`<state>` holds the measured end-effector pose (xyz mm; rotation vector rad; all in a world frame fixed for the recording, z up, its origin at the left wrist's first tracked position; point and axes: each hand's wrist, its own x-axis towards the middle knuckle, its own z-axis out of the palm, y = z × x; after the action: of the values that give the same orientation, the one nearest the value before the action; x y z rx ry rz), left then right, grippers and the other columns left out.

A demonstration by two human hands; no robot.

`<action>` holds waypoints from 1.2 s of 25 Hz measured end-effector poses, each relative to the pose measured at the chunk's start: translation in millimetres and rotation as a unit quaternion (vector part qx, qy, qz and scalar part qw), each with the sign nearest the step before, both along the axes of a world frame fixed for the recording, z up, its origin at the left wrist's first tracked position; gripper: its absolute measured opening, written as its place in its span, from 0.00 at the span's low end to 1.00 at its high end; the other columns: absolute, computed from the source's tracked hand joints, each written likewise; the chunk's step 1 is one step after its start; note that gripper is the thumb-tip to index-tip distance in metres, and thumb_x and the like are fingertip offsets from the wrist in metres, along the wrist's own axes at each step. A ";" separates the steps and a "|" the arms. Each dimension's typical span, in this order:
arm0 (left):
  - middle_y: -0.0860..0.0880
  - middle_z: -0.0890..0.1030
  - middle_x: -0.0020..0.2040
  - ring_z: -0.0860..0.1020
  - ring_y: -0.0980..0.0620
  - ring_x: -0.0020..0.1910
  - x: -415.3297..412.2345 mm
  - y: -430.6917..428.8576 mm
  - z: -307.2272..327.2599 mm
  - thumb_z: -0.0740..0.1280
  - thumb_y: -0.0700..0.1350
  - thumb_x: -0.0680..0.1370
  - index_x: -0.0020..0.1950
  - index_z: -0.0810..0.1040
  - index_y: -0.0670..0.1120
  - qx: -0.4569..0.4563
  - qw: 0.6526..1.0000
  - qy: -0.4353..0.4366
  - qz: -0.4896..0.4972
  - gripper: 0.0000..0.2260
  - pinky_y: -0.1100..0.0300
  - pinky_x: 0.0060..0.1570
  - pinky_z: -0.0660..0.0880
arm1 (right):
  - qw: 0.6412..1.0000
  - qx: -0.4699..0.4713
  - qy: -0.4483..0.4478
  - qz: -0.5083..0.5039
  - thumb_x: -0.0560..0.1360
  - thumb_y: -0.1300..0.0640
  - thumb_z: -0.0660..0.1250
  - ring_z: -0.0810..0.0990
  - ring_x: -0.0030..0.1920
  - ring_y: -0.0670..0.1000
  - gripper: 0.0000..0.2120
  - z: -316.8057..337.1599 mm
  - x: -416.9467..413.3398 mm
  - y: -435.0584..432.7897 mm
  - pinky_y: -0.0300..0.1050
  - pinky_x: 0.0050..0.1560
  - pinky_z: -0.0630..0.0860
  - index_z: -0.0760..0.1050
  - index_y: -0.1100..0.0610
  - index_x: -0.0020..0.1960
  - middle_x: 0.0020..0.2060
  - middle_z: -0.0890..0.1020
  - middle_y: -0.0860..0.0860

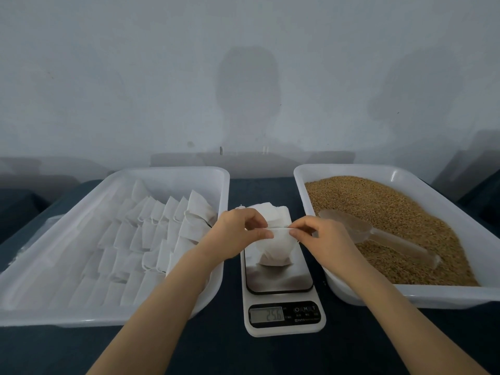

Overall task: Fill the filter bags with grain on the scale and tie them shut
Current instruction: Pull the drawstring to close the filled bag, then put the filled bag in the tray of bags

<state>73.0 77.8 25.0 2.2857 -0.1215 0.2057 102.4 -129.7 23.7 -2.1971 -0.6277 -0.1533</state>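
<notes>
We tie | left grip point(238, 229) and right grip point(322, 235) each pinch the bag point(273, 250) mouth | mouth runs grip to grip | bag body just below both, on scale point(278, 280)

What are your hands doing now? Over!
Left hand and right hand pinch filter bag top on scale. Scoop lies in grain. Another bag just behind.

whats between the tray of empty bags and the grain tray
In the head view, a digital scale sits between them, a filter bag on its platform; the left hand and right hand pinch the bag's top.
</notes>
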 end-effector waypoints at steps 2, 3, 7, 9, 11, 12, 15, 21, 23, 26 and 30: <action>0.60 0.80 0.46 0.77 0.67 0.46 -1.9 0.1 0.8 0.76 0.57 0.68 0.47 0.75 0.61 0.016 1.000 0.012 -0.011 0.13 0.74 0.43 0.71 | 1.000 0.007 -0.008 0.008 0.74 0.56 0.70 0.75 0.45 0.31 0.03 1.5 -1.8 -0.1 0.21 0.44 0.67 0.82 0.50 0.46 0.37 0.80 0.39; 0.60 0.80 0.49 0.77 0.66 0.49 -2.7 -0.9 1.0 0.76 0.58 0.67 0.52 0.74 0.61 0.023 0.999 0.019 -0.018 0.17 0.72 0.47 0.71 | 1.000 0.011 -0.014 0.012 0.73 0.56 0.70 0.76 0.44 0.31 0.04 2.5 -2.7 -0.2 0.21 0.43 0.67 0.82 0.51 0.47 0.38 0.81 0.39; 0.58 0.79 0.58 0.75 0.62 0.56 -3.3 -12.4 8.4 0.76 0.57 0.67 0.63 0.75 0.56 0.042 0.997 0.062 -0.036 0.26 0.64 0.59 0.72 | 0.998 0.040 -0.040 0.038 0.71 0.58 0.72 0.78 0.44 0.33 0.05 7.1 -7.2 -0.8 0.23 0.44 0.69 0.83 0.50 0.46 0.38 0.82 0.40; 0.52 0.81 0.54 0.76 0.57 0.52 0.4 -20.2 12.5 0.73 0.54 0.72 0.60 0.79 0.51 0.130 0.986 0.072 -0.079 0.18 0.61 0.55 0.73 | 0.996 0.043 -0.056 0.052 0.71 0.59 0.72 0.79 0.44 0.35 0.06 9.1 -8.2 -0.3 0.25 0.45 0.71 0.83 0.50 0.45 0.38 0.83 0.40; 0.46 0.82 0.48 0.78 0.50 0.48 0.6 -27.9 17.5 0.68 0.50 0.77 0.53 0.81 0.44 0.196 0.970 0.081 -0.118 0.11 0.57 0.52 0.75 | 0.995 0.040 -0.074 0.052 0.71 0.60 0.72 0.79 0.44 0.36 0.05 11.0 -8.2 -0.1 0.26 0.45 0.71 0.83 0.51 0.45 0.38 0.83 0.41; 0.46 0.81 0.44 0.78 0.50 0.45 1.2 -27.1 19.4 0.67 0.48 0.78 0.50 0.81 0.42 0.189 0.971 0.086 -0.119 0.10 0.60 0.49 0.75 | 0.995 0.046 -0.076 0.047 0.72 0.60 0.71 0.78 0.44 0.35 0.05 11.2 -7.7 0.1 0.25 0.45 0.71 0.83 0.52 0.45 0.39 0.83 0.41; 0.53 0.72 0.29 0.69 0.58 0.29 9.0 -2.6 33.8 0.68 0.48 0.77 0.36 0.75 0.43 0.180 0.979 0.070 -0.063 0.13 0.73 0.32 0.66 | 0.995 0.088 -0.043 0.010 0.75 0.59 0.67 0.78 0.43 0.35 0.07 9.8 -6.1 -2.9 0.23 0.43 0.70 0.80 0.48 0.47 0.39 0.83 0.41; 0.50 0.77 0.26 0.77 0.53 0.22 59.5 128.8 74.3 0.69 0.44 0.75 0.31 0.76 0.45 0.023 0.967 0.022 0.252 0.13 0.66 0.21 0.70 | 0.995 0.096 0.002 -0.004 0.75 0.60 0.65 0.79 0.40 0.35 0.12 7.2 -5.4 -1.1 0.23 0.41 0.71 0.76 0.42 0.45 0.36 0.82 0.41; 0.50 0.75 0.22 0.77 0.51 0.22 80.4 171.4 68.4 0.66 0.43 0.76 0.29 0.74 0.44 0.034 0.942 0.041 0.331 0.15 0.66 0.22 0.70 | 0.996 0.086 -0.003 -0.012 0.75 0.61 0.66 0.79 0.40 0.35 0.13 5.5 -3.0 -0.9 0.26 0.43 0.72 0.76 0.41 0.44 0.34 0.82 0.39; 0.48 0.76 0.25 0.75 0.51 0.24 96.6 214.8 42.9 0.65 0.42 0.77 0.33 0.75 0.41 0.069 0.914 0.092 0.390 0.13 0.65 0.23 0.69 | 0.996 0.081 -0.012 -0.029 0.74 0.62 0.67 0.79 0.38 0.34 0.14 2.1 1.0 -0.8 0.27 0.43 0.73 0.77 0.41 0.42 0.31 0.81 0.36; 0.38 0.81 0.38 0.80 0.43 0.30 101.6 238.5 3.3 0.66 0.37 0.76 0.45 0.79 0.33 0.064 0.911 0.161 0.373 0.07 0.58 0.25 0.76 | 0.998 0.061 -0.018 -0.030 0.73 0.54 0.65 0.79 0.42 0.33 0.10 3.3 5.3 0.8 0.31 0.47 0.74 0.75 0.37 0.43 0.37 0.78 0.25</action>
<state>174.6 316.3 28.3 2.3576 0.9467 0.2090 107.7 -128.9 27.0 -2.1004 -0.5581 -0.2565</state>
